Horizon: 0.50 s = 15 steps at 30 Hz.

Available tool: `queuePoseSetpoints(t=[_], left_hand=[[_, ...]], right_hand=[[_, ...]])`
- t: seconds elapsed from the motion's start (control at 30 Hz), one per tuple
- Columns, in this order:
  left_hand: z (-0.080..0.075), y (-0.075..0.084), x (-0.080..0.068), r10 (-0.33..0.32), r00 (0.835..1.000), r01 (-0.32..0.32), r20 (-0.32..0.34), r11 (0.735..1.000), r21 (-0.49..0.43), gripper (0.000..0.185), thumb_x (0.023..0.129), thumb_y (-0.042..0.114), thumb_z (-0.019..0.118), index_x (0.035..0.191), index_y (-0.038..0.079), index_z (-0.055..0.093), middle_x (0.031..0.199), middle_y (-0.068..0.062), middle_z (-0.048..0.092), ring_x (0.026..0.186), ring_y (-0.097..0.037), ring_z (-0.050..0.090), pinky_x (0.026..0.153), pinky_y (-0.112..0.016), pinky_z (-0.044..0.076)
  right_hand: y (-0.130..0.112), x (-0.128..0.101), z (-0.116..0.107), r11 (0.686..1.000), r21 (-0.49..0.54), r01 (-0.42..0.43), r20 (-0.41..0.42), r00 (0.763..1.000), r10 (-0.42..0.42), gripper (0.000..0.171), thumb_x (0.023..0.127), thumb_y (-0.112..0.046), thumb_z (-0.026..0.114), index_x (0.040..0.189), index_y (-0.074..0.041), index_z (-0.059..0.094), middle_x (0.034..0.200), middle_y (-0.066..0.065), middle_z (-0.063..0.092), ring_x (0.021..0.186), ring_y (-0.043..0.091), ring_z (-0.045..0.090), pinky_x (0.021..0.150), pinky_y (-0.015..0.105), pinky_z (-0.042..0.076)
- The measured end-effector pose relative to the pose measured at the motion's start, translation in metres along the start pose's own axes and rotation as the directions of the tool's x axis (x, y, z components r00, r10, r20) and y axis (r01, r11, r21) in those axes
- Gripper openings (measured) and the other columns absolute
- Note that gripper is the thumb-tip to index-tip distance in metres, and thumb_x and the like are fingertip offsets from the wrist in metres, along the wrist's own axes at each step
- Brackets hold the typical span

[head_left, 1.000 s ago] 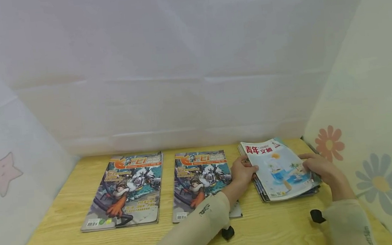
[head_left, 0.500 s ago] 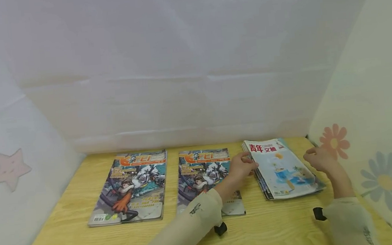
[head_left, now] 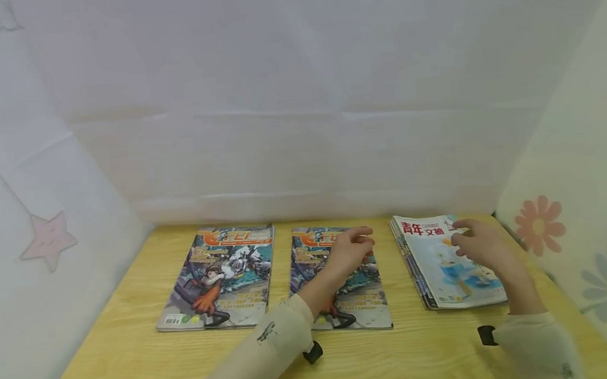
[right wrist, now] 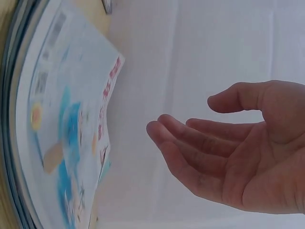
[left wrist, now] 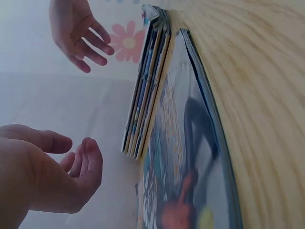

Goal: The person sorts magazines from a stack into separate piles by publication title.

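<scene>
A stack of several magazines (head_left: 453, 288) lies at the right of the table, a white and blue cover with red lettering on top. My right hand (head_left: 484, 249) hovers above its right side, fingers loosely bent and holding nothing; the right wrist view shows this hand (right wrist: 228, 152) apart from the stack (right wrist: 71, 129). Over the middle magazine (head_left: 368, 304), which has a dark comic-style cover, is my left hand (head_left: 344, 255), also with nothing in it. In the left wrist view the left hand's thumb and fingers (left wrist: 90, 164) are relaxed, raised off that magazine (left wrist: 176, 157).
Another magazine (head_left: 225, 280) with the same comic-style cover lies to the left. The wooden table (head_left: 112, 351) meets a white sheet (head_left: 322, 152) at the back. Side sheets carry a pink star (head_left: 49, 239) and printed flowers (head_left: 540, 226).
Both hands have come off the right-hand stack. The left hand has moved left over the middle magazine; the right has lifted and shifted slightly left. The head view has turned a little leftward.
</scene>
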<state>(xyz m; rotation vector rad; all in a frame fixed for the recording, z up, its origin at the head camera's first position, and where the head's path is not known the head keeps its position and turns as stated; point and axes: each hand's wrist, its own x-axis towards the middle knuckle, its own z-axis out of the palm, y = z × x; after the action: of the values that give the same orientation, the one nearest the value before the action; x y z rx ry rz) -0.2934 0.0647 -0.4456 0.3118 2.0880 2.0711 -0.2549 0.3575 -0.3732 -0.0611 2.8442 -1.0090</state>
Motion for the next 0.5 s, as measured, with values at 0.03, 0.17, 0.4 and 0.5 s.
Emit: queuePoseSetpoints(t=[0.03,0.17,0.4,0.5], left_hand=[[-0.005,0.000,-0.003,-0.001,1.000,0.002,-0.002,1.000,0.014,0.032,0.103,0.009,0.060,0.135,0.013,0.065,0.108,-0.006,0.066,0.090,-0.027,0.067,0.081,-0.049,0.056],[-0.026,-0.001,-0.014,-0.043,0.999,0.043,-0.020,0.999,0.003,0.029,0.104,0.011,0.059,0.132,0.014,0.066,0.111,-0.006,0.068,0.095,-0.030,0.067,0.088,-0.054,0.053],[-0.062,0.005,-0.037,-0.167,0.983,0.162,-0.079,0.984,-0.068,0.027,0.104,0.016,0.059,0.129,0.012,0.068,0.119,-0.010,0.067,0.105,-0.034,0.065,0.091,-0.052,0.052],[-0.075,0.006,-0.045,-0.178,0.978,0.176,-0.110,0.984,-0.031,0.030,0.104,0.017,0.059,0.132,0.011,0.067,0.123,-0.010,0.064,0.113,-0.037,0.061,0.095,-0.055,0.048]], right_hand=[[-0.003,0.001,0.003,1.000,0.006,0.006,0.006,1.000,-0.006,0.058,0.103,-0.023,0.047,0.149,0.011,0.036,0.126,0.031,0.061,0.098,0.034,0.068,0.077,0.045,0.056],[-0.013,0.005,0.021,0.999,0.032,0.039,0.022,0.999,-0.040,0.055,0.103,-0.020,0.049,0.147,0.011,0.039,0.120,0.028,0.065,0.096,0.034,0.069,0.078,0.046,0.056],[-0.030,0.014,0.059,0.982,0.173,0.070,0.080,0.993,-0.085,0.050,0.102,-0.011,0.049,0.145,0.014,0.041,0.115,0.030,0.064,0.090,0.037,0.069,0.075,0.046,0.059],[-0.035,0.018,0.074,0.976,0.209,0.068,0.103,0.991,-0.091,0.049,0.101,-0.009,0.050,0.144,0.013,0.043,0.115,0.029,0.064,0.086,0.036,0.069,0.073,0.046,0.059]])
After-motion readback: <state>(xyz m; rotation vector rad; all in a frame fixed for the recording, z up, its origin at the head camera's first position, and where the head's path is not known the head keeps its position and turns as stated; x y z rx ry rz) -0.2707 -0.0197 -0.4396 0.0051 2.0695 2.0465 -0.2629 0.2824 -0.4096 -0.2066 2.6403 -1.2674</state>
